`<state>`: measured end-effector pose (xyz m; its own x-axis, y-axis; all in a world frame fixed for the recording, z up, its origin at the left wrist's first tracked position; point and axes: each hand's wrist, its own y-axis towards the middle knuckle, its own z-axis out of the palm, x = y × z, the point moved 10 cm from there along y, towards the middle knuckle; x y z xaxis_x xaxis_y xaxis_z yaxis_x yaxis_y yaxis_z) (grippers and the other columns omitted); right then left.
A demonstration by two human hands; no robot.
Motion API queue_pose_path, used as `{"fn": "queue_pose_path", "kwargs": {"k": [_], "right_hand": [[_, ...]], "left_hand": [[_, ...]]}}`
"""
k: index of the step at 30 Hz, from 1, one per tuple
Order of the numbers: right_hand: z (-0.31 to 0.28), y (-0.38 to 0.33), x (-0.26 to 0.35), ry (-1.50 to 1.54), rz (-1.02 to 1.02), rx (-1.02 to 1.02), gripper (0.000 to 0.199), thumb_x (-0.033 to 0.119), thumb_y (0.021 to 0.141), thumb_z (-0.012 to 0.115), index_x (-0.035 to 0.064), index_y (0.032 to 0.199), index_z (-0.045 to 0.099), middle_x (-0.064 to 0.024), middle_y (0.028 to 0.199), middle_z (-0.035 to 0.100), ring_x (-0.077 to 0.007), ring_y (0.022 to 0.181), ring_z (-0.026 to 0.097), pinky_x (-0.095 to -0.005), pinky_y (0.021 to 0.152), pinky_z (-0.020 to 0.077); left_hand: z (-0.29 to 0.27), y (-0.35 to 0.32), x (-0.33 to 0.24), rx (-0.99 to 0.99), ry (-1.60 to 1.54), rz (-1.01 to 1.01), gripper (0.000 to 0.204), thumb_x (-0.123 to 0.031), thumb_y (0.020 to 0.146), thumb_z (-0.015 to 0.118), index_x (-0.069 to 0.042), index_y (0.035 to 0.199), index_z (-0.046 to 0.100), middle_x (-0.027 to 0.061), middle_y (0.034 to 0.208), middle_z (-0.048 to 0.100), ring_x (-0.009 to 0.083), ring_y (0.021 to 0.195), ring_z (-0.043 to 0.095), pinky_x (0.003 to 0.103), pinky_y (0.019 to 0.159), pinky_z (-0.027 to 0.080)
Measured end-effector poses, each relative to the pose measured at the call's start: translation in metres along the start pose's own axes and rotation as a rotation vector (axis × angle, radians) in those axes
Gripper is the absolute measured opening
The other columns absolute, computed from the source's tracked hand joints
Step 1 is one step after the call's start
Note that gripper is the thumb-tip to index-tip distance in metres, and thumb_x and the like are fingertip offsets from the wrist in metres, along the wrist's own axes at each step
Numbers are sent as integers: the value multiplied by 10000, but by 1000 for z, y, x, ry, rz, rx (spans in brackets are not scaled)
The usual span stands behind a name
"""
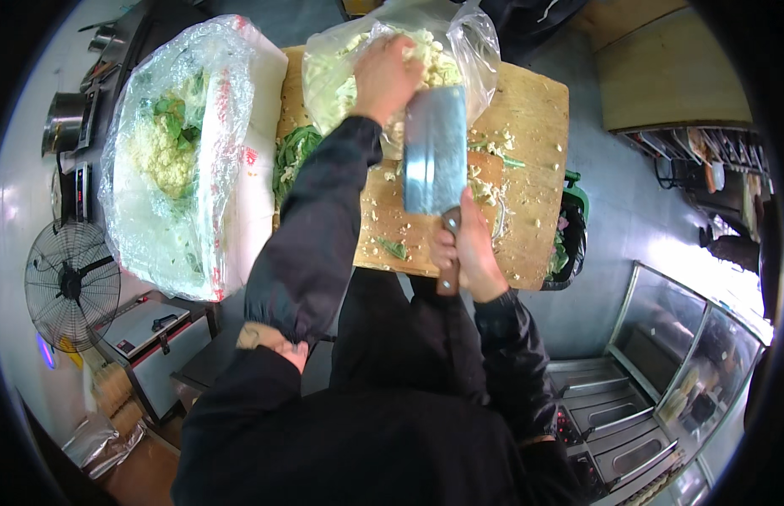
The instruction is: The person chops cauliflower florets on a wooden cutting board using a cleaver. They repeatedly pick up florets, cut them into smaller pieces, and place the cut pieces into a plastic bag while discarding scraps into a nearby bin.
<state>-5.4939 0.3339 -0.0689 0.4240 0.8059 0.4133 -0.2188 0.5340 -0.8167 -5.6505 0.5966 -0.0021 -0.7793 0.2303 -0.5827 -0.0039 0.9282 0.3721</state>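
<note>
- Looking down from the head view, much of the wooden cutting board (535, 126) was hidden by the person's dark sleeves and the cleaver (434, 152); its near edge was partly covered by the body.
- The palm of the left hand (385, 78) could not be seen, so whether anything was actually pinched in its fingers could not be told; the hand was seen laid knuckles-up on chopped cauliflower (434, 63) at the mouth of a clear plastic bag (476, 42).
- The right hand (468, 249) was seen wrapped fully shut around the wooden handle (447, 278) of the cleaver, whose broad blade was held flat-side up over the middle of the board, its far end just beside the bag.
- The bag's contents were blurred by glare on the plastic; pale florets were made out, heaped at the far side of the board.
- Green leaf trimmings (292, 156) were seen at the board's left edge, partly screened by the left sleeve, and white crumbs were scattered over the wood.
- A large plastic-lined white box (257, 169) holding a whole cauliflower head (162, 156) with leaves was placed to the left, touching the board.
- A dark bin (571, 236) was half hidden beyond the board's right edge.
- A fan (71, 282) and metal pots (64, 118) were seen bent at the left rim.
</note>
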Motion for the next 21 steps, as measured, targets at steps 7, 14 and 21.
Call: {"fn": "queue_pose_path", "kwargs": {"k": [7, 14, 21], "right_hand": [[-60, 2, -78, -1091, -784, -20, 266, 227, 1036, 576, -24, 1035, 661, -208, 932, 686, -387, 891, 667, -452, 801, 516], [-108, 80, -148, -928, -248, -137, 369, 345, 1049, 560, -10, 1038, 659, -177, 782, 649, -351, 778, 639, -472, 749, 504], [-171, 67, -82, -382, -137, -291, 578, 551, 1075, 434, 107, 706, 448, 23, 526, 398, -90, 392, 369, -288, 356, 291]], "left_hand": [[15, 2, 3, 155, 137, 288, 601, -246, 905, 695, -12, 1404, 457, 314, 1426, 436, 510, 1270, 458, 529, 1077, 402], [-137, -152, 80, -58, 128, -186, 317, -125, 863, 737, -15, 1153, 674, 158, 1199, 669, 279, 1147, 628, 375, 982, 485], [-60, -271, 187, 337, 292, -568, 716, -316, 729, 907, -55, 1278, 528, 215, 1300, 547, 385, 1261, 482, 490, 1090, 374]]}}
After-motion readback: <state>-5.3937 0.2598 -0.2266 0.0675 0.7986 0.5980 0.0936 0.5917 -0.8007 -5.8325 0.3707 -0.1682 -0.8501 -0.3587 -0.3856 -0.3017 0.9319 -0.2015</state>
